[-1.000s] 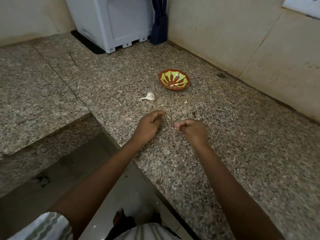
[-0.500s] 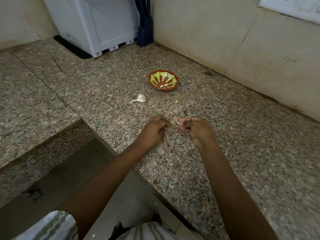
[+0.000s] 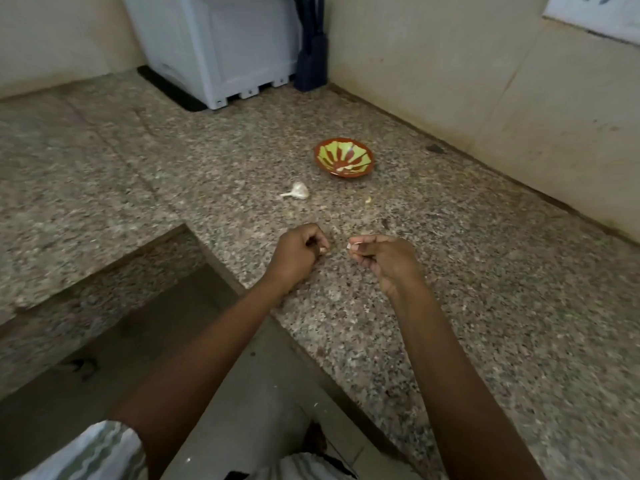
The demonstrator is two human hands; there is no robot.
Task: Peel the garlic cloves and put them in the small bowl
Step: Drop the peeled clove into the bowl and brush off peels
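My right hand pinches a small pale garlic clove between thumb and forefinger, just above the granite counter. A short gap to its left, my left hand has its fingers curled, and a tiny pale bit of garlic skin shows at its fingertips. The small bowl, red-brown with green stripes, stands farther back on the counter. A partial garlic bulb with its stem lies to the bowl's front left.
A small pale scrap lies on the speckled granite counter in front of the bowl. A white appliance and a dark object stand in the back corner. The counter edge drops to the floor at my left.
Half a second ago my fingertips met over the clove; now my hands have drawn apart, with the clove in my right hand. The view has shifted slightly.
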